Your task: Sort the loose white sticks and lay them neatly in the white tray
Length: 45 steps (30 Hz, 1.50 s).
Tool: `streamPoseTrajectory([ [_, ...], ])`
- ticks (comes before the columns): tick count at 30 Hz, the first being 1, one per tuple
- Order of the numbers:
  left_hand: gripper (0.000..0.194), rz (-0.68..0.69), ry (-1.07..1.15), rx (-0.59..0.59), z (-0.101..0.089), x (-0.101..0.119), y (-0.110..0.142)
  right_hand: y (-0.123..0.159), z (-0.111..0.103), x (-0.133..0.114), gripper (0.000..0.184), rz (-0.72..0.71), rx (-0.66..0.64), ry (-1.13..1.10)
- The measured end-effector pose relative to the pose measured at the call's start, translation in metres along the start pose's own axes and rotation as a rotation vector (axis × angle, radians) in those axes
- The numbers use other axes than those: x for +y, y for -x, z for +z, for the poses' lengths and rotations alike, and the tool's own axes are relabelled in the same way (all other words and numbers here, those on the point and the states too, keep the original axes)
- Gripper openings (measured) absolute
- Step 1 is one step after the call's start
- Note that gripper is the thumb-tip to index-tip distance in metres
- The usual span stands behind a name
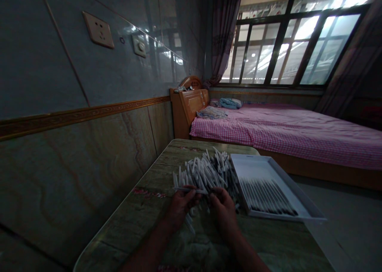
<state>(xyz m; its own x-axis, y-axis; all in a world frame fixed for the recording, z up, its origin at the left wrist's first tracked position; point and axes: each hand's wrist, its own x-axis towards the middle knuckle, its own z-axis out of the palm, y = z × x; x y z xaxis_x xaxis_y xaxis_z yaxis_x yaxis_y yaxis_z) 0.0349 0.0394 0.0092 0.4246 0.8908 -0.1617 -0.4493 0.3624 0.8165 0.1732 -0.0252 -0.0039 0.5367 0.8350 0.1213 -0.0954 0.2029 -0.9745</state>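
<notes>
A heap of thin white sticks (205, 170) lies on a greenish marble-patterned table (140, 216). My left hand (180, 206) is at the heap's near edge, fingers pinched on one white stick (191, 190) held level. My right hand (223, 208) is beside it, fingers curled at the same stick's right end. To the right stands a white shallow box (298, 192) with a row of dark-tipped sticks (268, 198) laid side by side in it.
The table stands against a tiled wall (74, 152) on the left with sockets (98, 29). A bed with a pink checked cover (286, 133) and wooden headboard lies beyond. A barred window (292, 49) fills the back. Floor shows at the right.
</notes>
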Motion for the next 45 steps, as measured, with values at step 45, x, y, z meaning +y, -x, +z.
streamPoseTrajectory([
  [45,0.038,0.056,-0.207,0.021,0.010,-0.001,0.009,0.010,-0.009,0.007,0.043,-0.264,-0.124,0.524],
])
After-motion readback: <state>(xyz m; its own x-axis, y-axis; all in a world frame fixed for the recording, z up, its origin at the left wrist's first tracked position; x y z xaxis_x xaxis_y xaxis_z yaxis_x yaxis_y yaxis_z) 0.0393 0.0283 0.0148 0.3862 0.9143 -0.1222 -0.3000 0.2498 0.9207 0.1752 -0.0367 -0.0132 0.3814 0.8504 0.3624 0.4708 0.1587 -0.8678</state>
